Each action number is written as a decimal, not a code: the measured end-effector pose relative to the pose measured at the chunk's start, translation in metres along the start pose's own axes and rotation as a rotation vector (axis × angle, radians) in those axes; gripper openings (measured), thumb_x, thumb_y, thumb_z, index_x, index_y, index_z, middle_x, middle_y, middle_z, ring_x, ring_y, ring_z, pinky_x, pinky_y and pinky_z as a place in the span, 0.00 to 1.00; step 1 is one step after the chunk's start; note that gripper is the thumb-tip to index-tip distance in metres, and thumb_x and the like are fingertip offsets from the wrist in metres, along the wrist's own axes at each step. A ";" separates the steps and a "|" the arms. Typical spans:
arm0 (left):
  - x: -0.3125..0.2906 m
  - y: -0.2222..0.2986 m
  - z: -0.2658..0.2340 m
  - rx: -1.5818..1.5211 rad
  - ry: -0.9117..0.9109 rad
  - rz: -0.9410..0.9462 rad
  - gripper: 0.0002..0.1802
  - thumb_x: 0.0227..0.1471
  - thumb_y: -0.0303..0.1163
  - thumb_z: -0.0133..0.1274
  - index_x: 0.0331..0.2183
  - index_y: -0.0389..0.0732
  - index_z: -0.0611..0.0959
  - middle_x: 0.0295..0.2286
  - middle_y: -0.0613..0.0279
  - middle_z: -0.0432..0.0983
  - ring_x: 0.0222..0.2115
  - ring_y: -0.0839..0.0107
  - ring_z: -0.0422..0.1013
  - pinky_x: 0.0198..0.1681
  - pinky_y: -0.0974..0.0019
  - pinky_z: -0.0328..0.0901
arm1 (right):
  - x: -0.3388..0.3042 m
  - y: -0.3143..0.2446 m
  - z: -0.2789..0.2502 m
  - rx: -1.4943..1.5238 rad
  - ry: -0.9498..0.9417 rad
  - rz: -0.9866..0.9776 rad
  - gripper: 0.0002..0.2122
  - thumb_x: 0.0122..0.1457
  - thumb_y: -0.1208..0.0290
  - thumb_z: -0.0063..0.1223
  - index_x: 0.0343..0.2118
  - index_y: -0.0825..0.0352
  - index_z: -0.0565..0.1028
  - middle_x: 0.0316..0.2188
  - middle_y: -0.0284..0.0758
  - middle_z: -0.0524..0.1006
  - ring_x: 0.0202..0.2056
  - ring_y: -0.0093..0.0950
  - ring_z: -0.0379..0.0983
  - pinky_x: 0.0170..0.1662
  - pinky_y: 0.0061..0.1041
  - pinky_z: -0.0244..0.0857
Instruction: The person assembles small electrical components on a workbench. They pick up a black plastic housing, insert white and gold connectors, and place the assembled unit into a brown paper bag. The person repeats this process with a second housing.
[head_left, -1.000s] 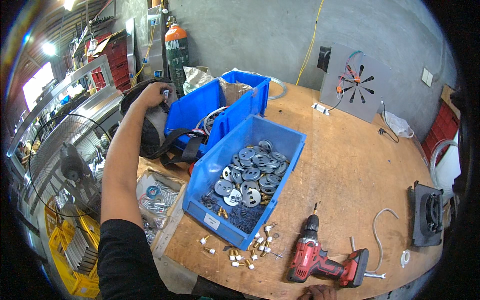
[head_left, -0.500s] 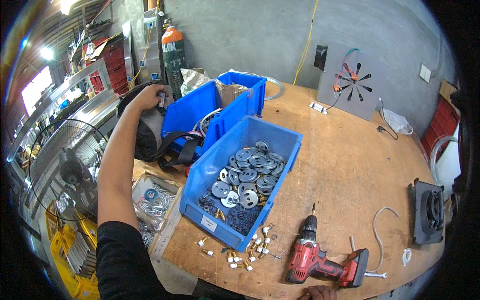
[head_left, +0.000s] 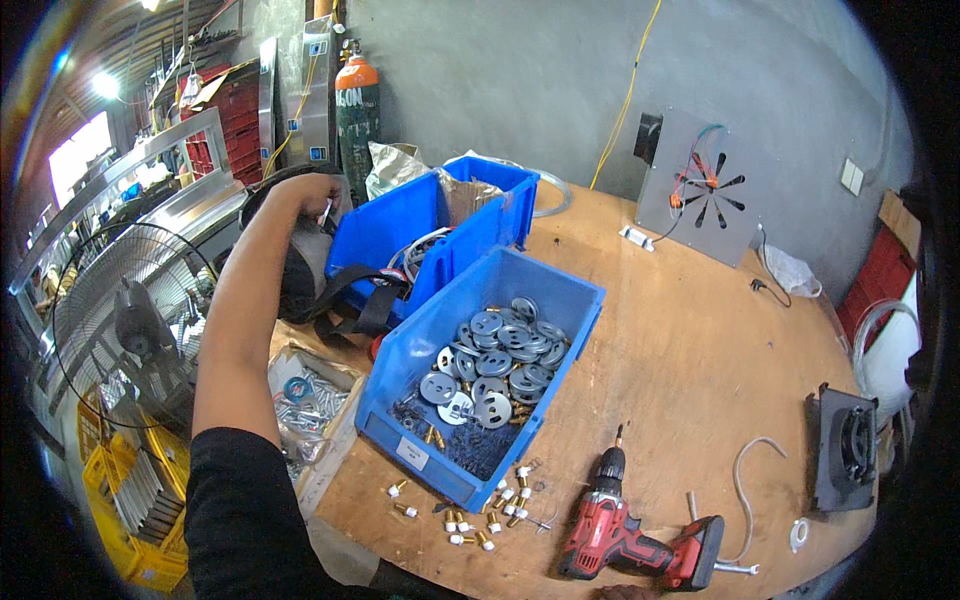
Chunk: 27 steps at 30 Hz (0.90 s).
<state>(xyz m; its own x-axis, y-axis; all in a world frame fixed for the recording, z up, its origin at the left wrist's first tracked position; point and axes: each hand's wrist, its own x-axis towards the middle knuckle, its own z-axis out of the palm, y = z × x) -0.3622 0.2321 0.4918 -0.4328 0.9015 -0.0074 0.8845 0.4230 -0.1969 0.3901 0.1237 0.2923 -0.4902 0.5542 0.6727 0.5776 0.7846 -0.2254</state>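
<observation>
Stretched out to the far left, my left hand [head_left: 318,194] is at the top of a dark bag [head_left: 300,262] with a black strap. Its fingers are curled in around a small pale thing that I cannot make out. Only the knuckles of my right hand [head_left: 628,592] show at the lower edge, beside a red and black cordless drill [head_left: 610,535] lying on its side. The right fingers are mostly hidden. A blue bin [head_left: 400,395] in the middle holds many slotted grey metal discs [head_left: 490,362] and some brass fittings. White-tipped brass fittings [head_left: 515,505] lie loose before it.
Behind stand more blue bins [head_left: 385,225] with cables and paper inside. A carton of screws [head_left: 310,400] sits left of the discs. A fan [head_left: 135,325] and yellow crate [head_left: 145,540] stand off the wooden table's left side. A slotted metal panel [head_left: 690,190] leans on the wall.
My view has shifted slightly, so the table things sit a little differently in the picture. My left hand stays at the bag; less of my right hand shows.
</observation>
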 end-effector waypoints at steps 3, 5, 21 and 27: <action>0.000 0.008 0.001 0.019 0.132 -0.031 0.24 0.38 0.21 0.59 0.43 0.44 0.80 0.37 0.46 0.80 0.43 0.47 0.75 0.44 0.49 0.69 | 0.000 0.000 0.000 0.041 -0.003 -0.002 0.05 0.49 0.80 0.54 0.30 0.67 0.77 0.27 0.38 0.78 0.28 0.38 0.74 0.33 0.35 0.69; -0.006 0.015 0.005 0.077 0.256 -0.044 0.25 0.41 0.21 0.57 0.45 0.44 0.79 0.38 0.45 0.79 0.44 0.48 0.74 0.45 0.49 0.69 | 0.000 -0.001 0.000 0.047 0.002 0.006 0.05 0.49 0.80 0.54 0.30 0.67 0.77 0.27 0.38 0.78 0.28 0.37 0.74 0.33 0.35 0.68; -0.011 0.014 0.011 0.213 -0.077 -0.112 0.19 0.45 0.27 0.55 0.43 0.37 0.81 0.42 0.41 0.78 0.46 0.48 0.74 0.50 0.51 0.68 | -0.002 0.002 -0.002 0.015 0.038 -0.016 0.05 0.48 0.79 0.54 0.29 0.65 0.77 0.25 0.36 0.78 0.27 0.35 0.75 0.33 0.31 0.69; -0.015 0.037 0.012 0.081 0.254 -0.460 0.16 0.55 0.33 0.46 0.42 0.39 0.84 0.44 0.45 0.78 0.46 0.52 0.76 0.46 0.52 0.71 | -0.001 0.003 -0.004 0.017 0.037 -0.056 0.04 0.48 0.79 0.55 0.28 0.66 0.78 0.26 0.37 0.78 0.28 0.35 0.76 0.34 0.32 0.70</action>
<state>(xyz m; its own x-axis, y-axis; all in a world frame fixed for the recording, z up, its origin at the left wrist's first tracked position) -0.3255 0.2330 0.4730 -0.7084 0.6222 0.3331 0.5921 0.7808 -0.1992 0.3949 0.1240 0.2937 -0.4968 0.4988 0.7102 0.5384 0.8189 -0.1986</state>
